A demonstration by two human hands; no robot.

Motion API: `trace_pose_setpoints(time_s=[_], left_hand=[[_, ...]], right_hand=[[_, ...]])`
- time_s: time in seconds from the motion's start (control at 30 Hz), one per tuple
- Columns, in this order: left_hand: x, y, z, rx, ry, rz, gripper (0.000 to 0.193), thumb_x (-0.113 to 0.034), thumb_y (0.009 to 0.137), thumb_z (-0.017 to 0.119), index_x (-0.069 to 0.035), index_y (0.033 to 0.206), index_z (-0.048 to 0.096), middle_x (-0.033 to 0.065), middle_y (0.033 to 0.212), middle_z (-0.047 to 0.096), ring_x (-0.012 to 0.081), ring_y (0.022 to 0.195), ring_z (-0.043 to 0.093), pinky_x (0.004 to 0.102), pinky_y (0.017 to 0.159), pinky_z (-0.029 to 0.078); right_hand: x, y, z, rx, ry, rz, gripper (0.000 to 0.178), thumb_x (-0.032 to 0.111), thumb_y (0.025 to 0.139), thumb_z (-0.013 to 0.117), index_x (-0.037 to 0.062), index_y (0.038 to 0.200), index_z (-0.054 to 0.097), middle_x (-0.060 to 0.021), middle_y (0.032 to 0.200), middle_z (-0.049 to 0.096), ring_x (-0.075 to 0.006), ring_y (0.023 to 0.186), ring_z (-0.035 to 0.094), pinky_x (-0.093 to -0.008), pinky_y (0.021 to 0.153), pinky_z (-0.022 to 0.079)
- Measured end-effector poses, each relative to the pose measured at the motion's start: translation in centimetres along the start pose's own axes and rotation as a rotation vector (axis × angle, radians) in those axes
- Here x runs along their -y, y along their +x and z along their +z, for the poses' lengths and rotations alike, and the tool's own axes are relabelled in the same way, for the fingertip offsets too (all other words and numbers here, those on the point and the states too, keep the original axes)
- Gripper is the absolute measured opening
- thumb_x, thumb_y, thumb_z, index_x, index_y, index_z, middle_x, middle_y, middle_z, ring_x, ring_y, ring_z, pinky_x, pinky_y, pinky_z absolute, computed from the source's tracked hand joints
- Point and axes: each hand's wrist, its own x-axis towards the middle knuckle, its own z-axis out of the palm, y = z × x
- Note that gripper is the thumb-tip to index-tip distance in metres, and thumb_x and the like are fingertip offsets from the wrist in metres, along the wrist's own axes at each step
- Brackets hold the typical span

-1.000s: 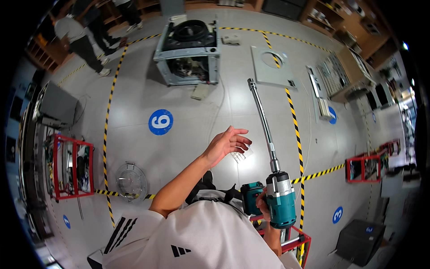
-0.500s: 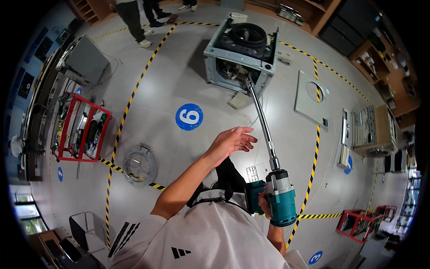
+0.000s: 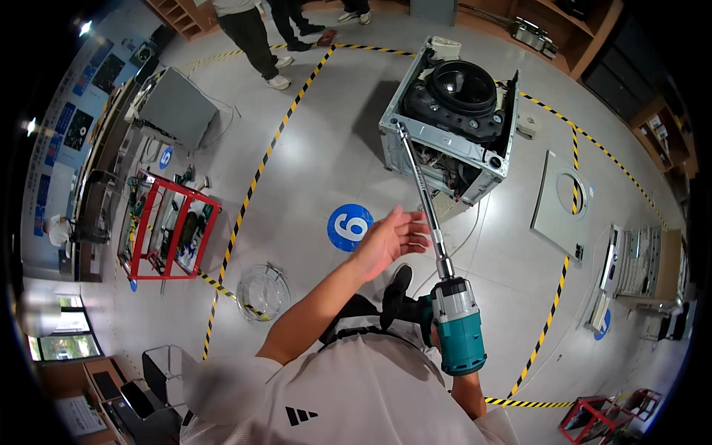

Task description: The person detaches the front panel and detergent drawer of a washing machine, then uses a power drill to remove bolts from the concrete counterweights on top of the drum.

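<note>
My right hand (image 3: 436,337) grips a teal and grey cordless impact wrench (image 3: 461,334), which covers most of its fingers. A long silver socket extension (image 3: 423,196) runs forward from the wrench. Its far end overlaps the near left corner of a washing machine (image 3: 437,138) with its panels off; I cannot tell whether they touch. Inside the cabinet sits a black round tub (image 3: 463,87), with wiring in the opening below. My left hand (image 3: 391,241) is open beside the extension, fingers apart and holding nothing.
A removed panel with a round hole (image 3: 555,208) lies right of the machine. On the left stand a red tool cart (image 3: 170,230) and a clear round door (image 3: 263,293) on the floor. People (image 3: 252,44) stand at the far left. Yellow-black tape (image 3: 252,189) marks the floor.
The extension's tip has gone from the machine's lower opening to its upper near left corner. The view has shifted, and my left hand stays open near the shaft.
</note>
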Motion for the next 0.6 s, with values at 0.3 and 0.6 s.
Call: trace_pose_setpoints(time_s=[0.3, 0.6], left_hand=[[-9.4, 8.4, -5.5, -0.130, -0.148, 0.119, 0.055, -0.044, 0.092, 0.043, 0.001, 0.125, 0.040, 0.0167, 0.115, 0.054, 0.0237, 0.095, 0.056, 0.0346, 0.084, 0.046], [-18.2, 23.0, -18.0, -0.207, -0.437, -0.025, 0.035, -0.035, 0.091, 0.050, -0.003, 0.106, 0.051, 0.0118, 0.101, 0.060, 0.0214, 0.087, 0.059, 0.0338, 0.080, 0.049]], right_hand=[[3.5, 10.2, 0.0, -0.040, -0.225, -0.168, 0.000, 0.003, 0.076, 0.062, 0.0029, 0.076, 0.062, -0.0027, 0.067, 0.060, -0.0114, 0.055, 0.058, -0.0226, 0.046, 0.046], [9.1, 20.5, 4.5, -0.074, -0.058, 0.296, 0.008, 0.012, 0.071, 0.066, 0.0113, 0.075, 0.059, -0.0030, 0.072, 0.059, -0.0189, 0.064, 0.055, -0.0316, 0.059, 0.042]])
